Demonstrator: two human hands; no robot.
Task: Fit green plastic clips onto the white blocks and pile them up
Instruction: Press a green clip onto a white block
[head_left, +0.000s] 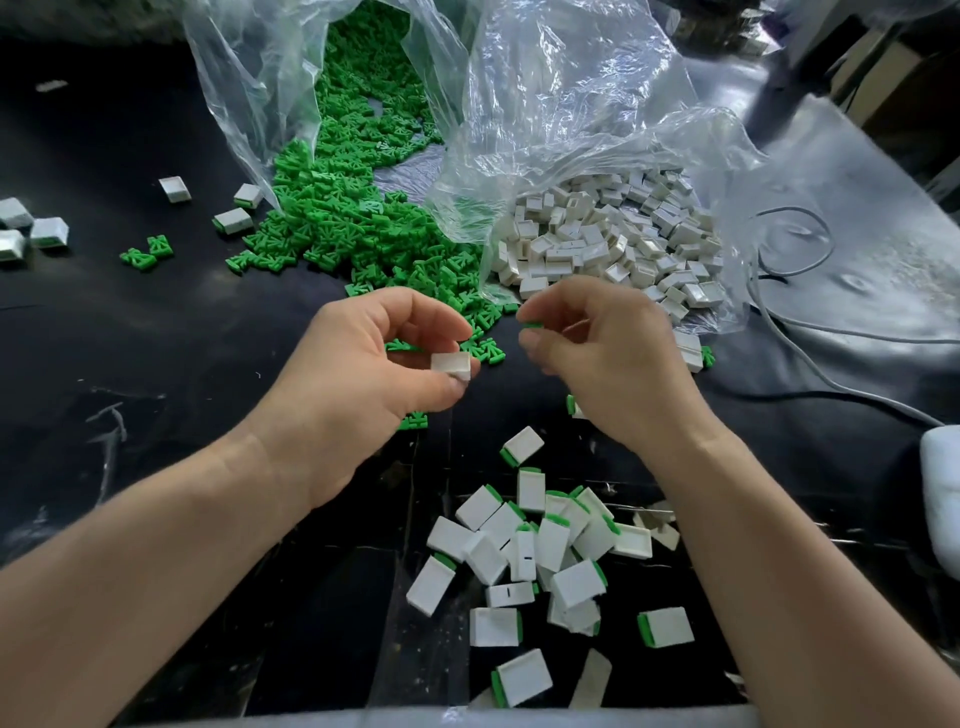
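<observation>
The small white plastic block (451, 364) is clamped in the thumb-and-finger grip of the left hand (363, 374), above the black bench (208, 364), with its long axis about left to right. The small green plastic clip (532, 326), pinched in the grip of the right hand (608, 358), lies just right of it and slightly higher, not touching. I judge the clip must move leftward.
</observation>
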